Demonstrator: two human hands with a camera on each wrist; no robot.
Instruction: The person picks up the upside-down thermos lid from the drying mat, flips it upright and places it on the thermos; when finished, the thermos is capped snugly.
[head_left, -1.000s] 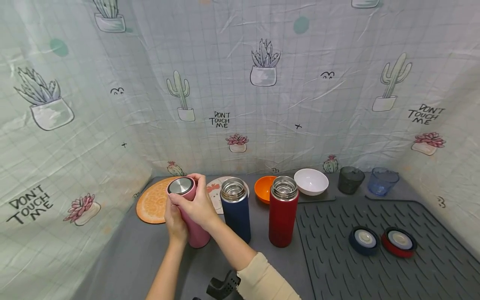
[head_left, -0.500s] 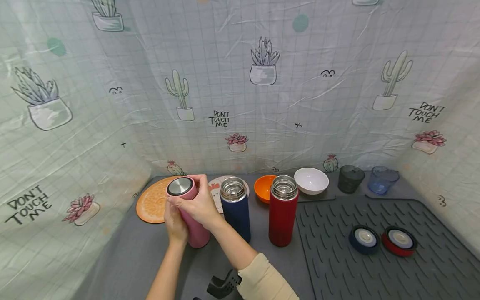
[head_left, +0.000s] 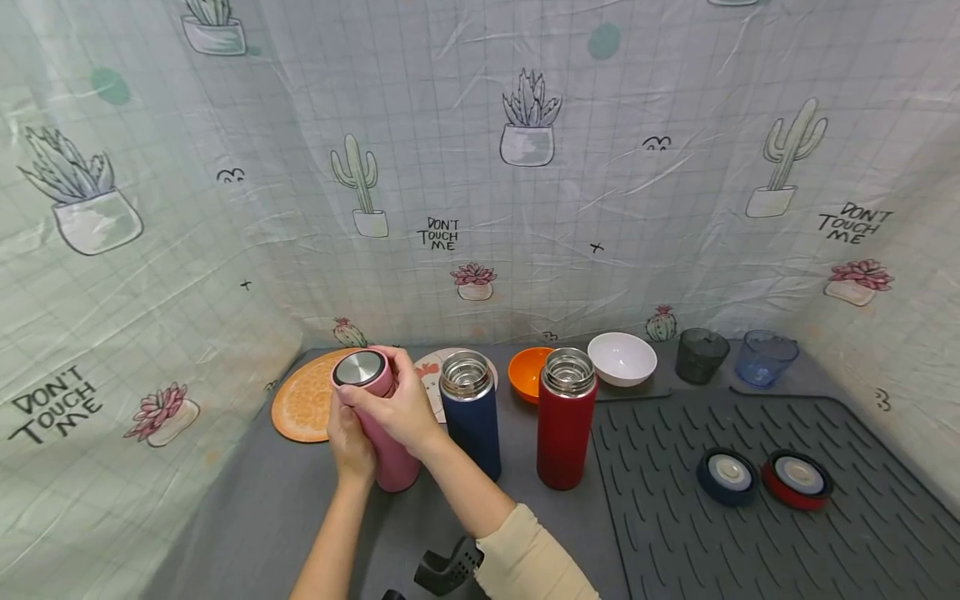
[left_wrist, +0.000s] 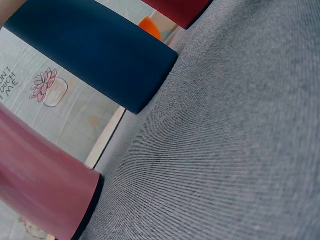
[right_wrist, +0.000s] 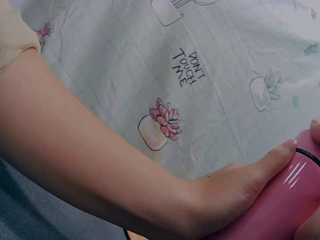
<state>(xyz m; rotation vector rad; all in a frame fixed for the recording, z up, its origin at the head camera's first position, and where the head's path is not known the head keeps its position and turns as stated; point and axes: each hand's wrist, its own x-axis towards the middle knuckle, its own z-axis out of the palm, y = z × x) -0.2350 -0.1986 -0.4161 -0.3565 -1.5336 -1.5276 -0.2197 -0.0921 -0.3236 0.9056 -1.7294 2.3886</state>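
A pink thermos bottle [head_left: 393, 457] stands on the grey table, its pink lid [head_left: 360, 369] topped by a silver disc. My left hand [head_left: 349, 446] wraps round the upper body from the left. My right hand [head_left: 401, 408] grips the lid, with the thumb in front and fingers behind. In the right wrist view a black ring [right_wrist: 307, 154] shows between lid and body, close to my right thumb. The left wrist view shows the base of the pink bottle [left_wrist: 50, 180] on the cloth. Right beside my hands stands a lidless blue thermos bottle [head_left: 472, 433].
A lidless red thermos bottle [head_left: 564, 437] is farther right. Blue [head_left: 726, 492] and red [head_left: 798, 498] lids lie on a dark ridged mat [head_left: 675, 550]. Behind are a round orange-slice mat [head_left: 303, 408], an orange bowl [head_left: 525, 375], a white bowl [head_left: 622, 371], and grey [head_left: 701, 358] and blue [head_left: 765, 362] cups.
My right thumb and fingers have shifted slightly on the lid of the pink thermos bottle. The left hand keeps its hold, and the bottle stays in place.
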